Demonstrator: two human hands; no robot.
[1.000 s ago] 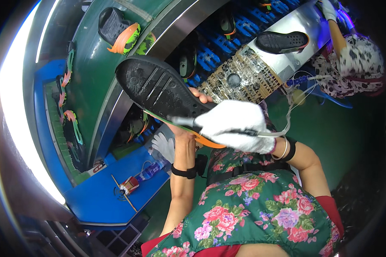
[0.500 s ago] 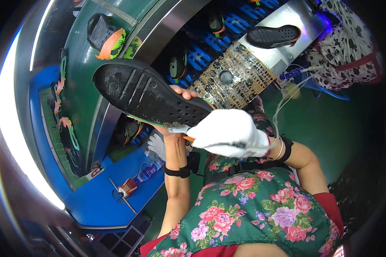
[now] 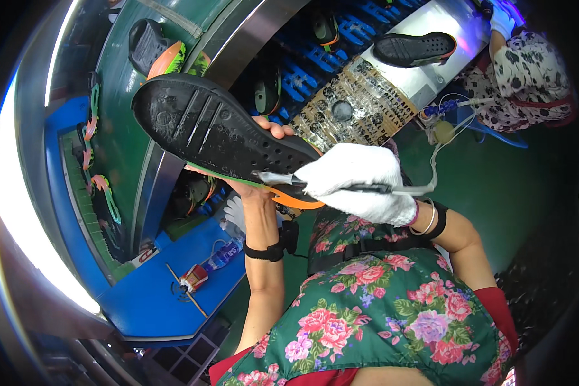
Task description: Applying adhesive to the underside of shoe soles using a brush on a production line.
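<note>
A black shoe sole (image 3: 202, 138) with grooves, round holes and a green-and-orange rim is held up in front of me, tilted across the view. My bare left hand (image 3: 248, 189) grips it from beneath, its fingertips curling over the far edge. In a white knitted glove, my right hand (image 3: 360, 180) is closed round a brush (image 3: 275, 178) joined to a pale hose. The bristles touch the sole's inner face near its near edge, beside the holes. Part of the sole's right end is hidden behind the glove.
Beyond lies a metal plate with a taped cardboard cover (image 3: 350, 109); another black sole (image 3: 413, 49) rests there. Blue racks (image 3: 357, 32) hold more soles. At left are a green conveyor (image 3: 125, 109) and a blue table (image 3: 148, 309) with a bottle (image 3: 224, 255). A co-worker's sleeve (image 3: 534, 71) shows far right.
My gloved hand has moved up and right and turned, uncovering the brush and the sole's orange rim. The sole has shifted slightly left and up. A co-worker's gloved hand has come into view.
</note>
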